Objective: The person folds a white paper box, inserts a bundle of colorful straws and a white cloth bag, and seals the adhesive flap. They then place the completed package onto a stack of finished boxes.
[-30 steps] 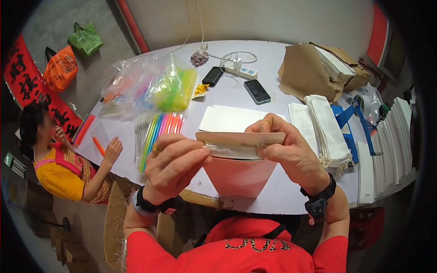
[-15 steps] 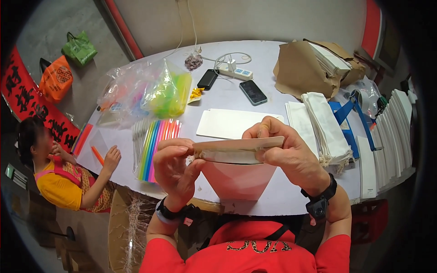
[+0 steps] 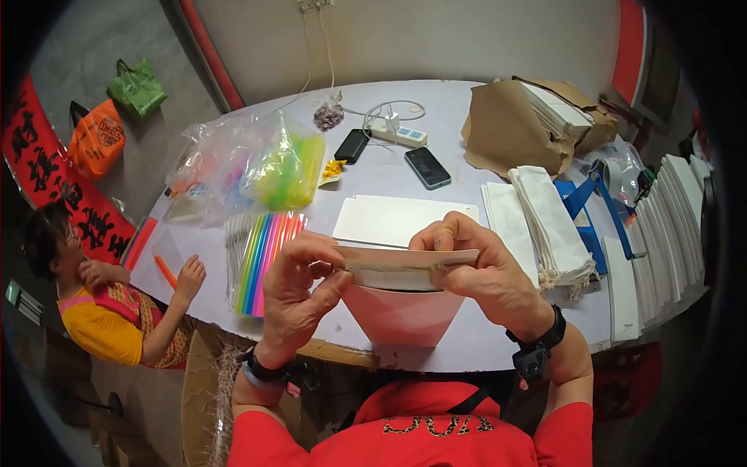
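Note:
Upright above the near edge of the table I hold a slim white cardboard box (image 3: 405,315), its front in pinkish shadow and its narrow top end facing me. My left hand (image 3: 303,296) pinches the left end of the top flap between thumb and fingers. The right end is gripped by my right hand (image 3: 482,272), thumb below and curled fingers above. A pale strip shows in the gap beneath the flap; what it is I cannot make out. Just beyond my hands, a flat white card or box (image 3: 401,219) lies on the table.
Rainbow-coloured sticks (image 3: 268,265) and clear plastic bags (image 3: 280,167) lie left. Folded white cloth bags (image 3: 548,226), a blue tape dispenser (image 3: 580,206) and stacked white boxes (image 3: 669,226) stand right. Behind are a phone (image 3: 428,168) and power strip (image 3: 401,132). A co-worker (image 3: 117,319) sits left.
The box has come slightly lower and my right hand has shifted a little left and down. Both hands keep their grip. The co-worker's raised hand has moved slightly toward the chin.

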The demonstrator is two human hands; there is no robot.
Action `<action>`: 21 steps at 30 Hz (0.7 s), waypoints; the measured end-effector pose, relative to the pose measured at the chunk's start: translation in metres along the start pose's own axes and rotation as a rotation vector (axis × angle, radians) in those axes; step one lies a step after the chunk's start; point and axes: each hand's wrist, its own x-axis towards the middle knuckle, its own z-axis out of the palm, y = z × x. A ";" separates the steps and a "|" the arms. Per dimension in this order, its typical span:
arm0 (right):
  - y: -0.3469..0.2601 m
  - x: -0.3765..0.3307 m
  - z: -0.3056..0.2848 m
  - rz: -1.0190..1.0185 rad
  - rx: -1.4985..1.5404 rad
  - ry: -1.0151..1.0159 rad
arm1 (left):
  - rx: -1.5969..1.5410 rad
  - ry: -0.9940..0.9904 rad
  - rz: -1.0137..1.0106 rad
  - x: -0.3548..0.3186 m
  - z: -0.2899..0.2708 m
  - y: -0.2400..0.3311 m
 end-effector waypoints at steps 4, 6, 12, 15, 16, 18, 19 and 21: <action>-0.007 -0.003 -0.004 -0.004 -0.038 0.002 | 0.360 -0.064 0.285 -0.003 -0.003 0.001; -0.007 -0.006 -0.010 -0.078 -0.070 -0.022 | 0.516 -0.105 0.409 -0.006 0.003 0.003; -0.023 -0.021 -0.030 -0.117 -0.339 0.078 | 0.549 -0.088 0.576 0.019 0.032 -0.008; -0.010 -0.020 -0.026 -0.093 -0.218 0.167 | 0.505 -0.053 0.522 0.020 0.026 -0.020; -0.006 -0.017 -0.025 -0.086 -0.214 0.177 | 0.474 -0.047 0.488 0.019 0.020 -0.022; 0.005 -0.003 -0.023 -0.220 -0.274 0.058 | 0.456 -0.035 0.448 0.016 0.018 -0.028; 0.008 0.001 -0.023 -0.288 -0.301 -0.004 | 0.313 0.022 0.361 0.014 0.021 -0.032; 0.011 0.005 -0.024 -0.396 -0.402 -0.057 | 0.041 0.148 0.187 0.010 0.021 -0.036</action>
